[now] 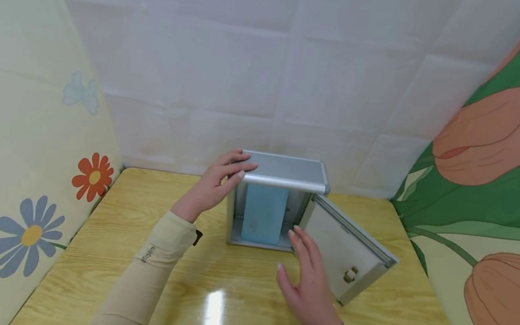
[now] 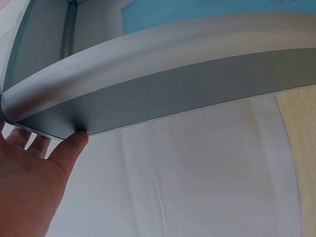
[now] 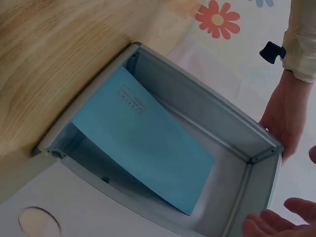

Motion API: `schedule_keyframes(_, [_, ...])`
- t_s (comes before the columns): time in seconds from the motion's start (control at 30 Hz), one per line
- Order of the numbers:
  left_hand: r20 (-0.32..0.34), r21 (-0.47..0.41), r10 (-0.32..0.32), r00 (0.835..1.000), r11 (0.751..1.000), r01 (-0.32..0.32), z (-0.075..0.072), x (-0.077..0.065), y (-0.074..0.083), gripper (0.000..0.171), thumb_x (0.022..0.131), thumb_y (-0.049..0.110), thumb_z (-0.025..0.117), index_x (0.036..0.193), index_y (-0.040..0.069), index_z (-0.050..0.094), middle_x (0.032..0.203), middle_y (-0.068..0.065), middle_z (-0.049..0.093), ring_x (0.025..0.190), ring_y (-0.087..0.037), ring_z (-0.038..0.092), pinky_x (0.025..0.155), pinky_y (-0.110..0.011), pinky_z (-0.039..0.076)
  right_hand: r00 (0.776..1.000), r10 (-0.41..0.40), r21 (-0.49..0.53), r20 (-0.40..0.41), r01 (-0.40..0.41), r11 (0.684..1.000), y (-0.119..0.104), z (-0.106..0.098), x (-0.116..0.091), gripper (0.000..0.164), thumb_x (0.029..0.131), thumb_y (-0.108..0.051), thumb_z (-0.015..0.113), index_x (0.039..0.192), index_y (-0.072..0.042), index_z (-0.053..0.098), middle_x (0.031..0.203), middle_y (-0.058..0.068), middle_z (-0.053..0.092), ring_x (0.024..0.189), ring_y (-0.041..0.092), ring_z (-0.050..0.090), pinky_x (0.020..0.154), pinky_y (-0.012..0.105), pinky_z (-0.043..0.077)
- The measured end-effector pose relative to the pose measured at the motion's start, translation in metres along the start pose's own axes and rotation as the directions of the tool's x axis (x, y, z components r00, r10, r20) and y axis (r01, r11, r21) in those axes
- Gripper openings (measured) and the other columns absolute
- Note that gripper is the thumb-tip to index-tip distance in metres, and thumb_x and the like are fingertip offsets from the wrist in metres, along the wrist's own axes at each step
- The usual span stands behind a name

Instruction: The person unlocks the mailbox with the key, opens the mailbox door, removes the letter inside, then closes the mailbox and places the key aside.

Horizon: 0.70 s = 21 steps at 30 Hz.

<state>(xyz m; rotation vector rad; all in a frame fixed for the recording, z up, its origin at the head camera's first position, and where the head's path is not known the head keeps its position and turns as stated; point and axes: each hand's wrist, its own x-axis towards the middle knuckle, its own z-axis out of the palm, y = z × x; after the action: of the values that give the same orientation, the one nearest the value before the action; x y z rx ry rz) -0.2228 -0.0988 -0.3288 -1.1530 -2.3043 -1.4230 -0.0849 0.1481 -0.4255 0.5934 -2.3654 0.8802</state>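
Note:
A small grey metal box (image 1: 284,170) stands on the table, its front open toward me. Inside, a flat light-blue folder or booklet (image 1: 263,214) with a small printed mark leans against the back wall. The hinged door (image 1: 338,241) is swung out to the right, with a lock (image 1: 350,274) on its inner face. My left hand (image 1: 213,184) rests on the box's top left corner, fingers laid over the top; the left wrist view shows its thumb (image 2: 71,148) against the grey panel. With fingers spread and nothing held, my right hand (image 1: 311,286) hovers before the opening, beside the door.
The wood-grain table (image 1: 211,292) extends around the box. A white cloth backdrop (image 1: 258,80) hangs behind it. Flower-printed panels flank the table, with a red flower (image 1: 93,176) on the left and large tulips (image 1: 494,136) on the right.

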Motion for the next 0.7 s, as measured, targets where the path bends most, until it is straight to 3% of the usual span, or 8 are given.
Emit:
schedule_keyframes(0.1, [0.002,0.0,-0.008,1.0,1.0,0.008,0.0,0.0,-0.001,0.033,0.099,-0.001,0.048,0.13,-0.005,0.056,0.142,-0.026,0.039,0.14,-0.038,0.02,0.113,-0.047,0.019,0.994,0.085,0.001,0.064,-0.085,0.996,0.004,0.009,0.003,0.068,0.093,-0.023,0.063,0.151,-0.011,0.029,0.152,0.009,0.027,0.134,0.027,0.034,0.099,0.051,0.04])
schedule_keyframes(0.23, [0.006,0.003,-0.017,1.0,1.0,0.017,0.0,0.0,-0.001,0.033,0.099,-0.001,0.048,0.13,-0.005,0.056,0.142,-0.025,0.039,0.14,-0.037,0.02,0.113,-0.047,0.019,0.978,0.178,-0.003,0.109,-0.179,0.984,0.011,0.024,0.009,0.07,0.094,-0.03,0.061,0.152,-0.011,0.026,0.153,0.01,0.025,0.134,0.026,0.033,0.1,0.051,0.039])
schedule_keyframes(0.57, [0.02,-0.007,-0.034,0.999,0.999,0.034,-0.001,-0.001,0.0,0.034,0.099,-0.001,0.047,0.132,-0.005,0.055,0.143,-0.025,0.038,0.14,-0.038,0.019,0.112,-0.049,0.02,0.955,0.273,-0.008,0.113,-0.274,0.962,0.03,0.059,0.021,0.076,0.093,-0.024,0.064,0.149,0.003,0.022,0.149,0.023,0.027,0.133,0.034,0.035,0.102,0.049,0.038])
schedule_keyframes(0.7, [0.013,0.01,-0.017,1.0,1.0,0.017,0.004,-0.001,-0.027,0.035,0.102,0.014,0.047,0.136,0.008,0.056,0.147,-0.011,0.037,0.142,-0.025,0.018,0.112,-0.046,0.02,0.928,0.345,-0.023,0.139,-0.346,0.938,0.035,0.069,0.025,0.078,0.094,-0.026,0.063,0.149,0.006,0.018,0.148,0.027,0.026,0.133,0.038,0.033,0.103,0.05,0.036])
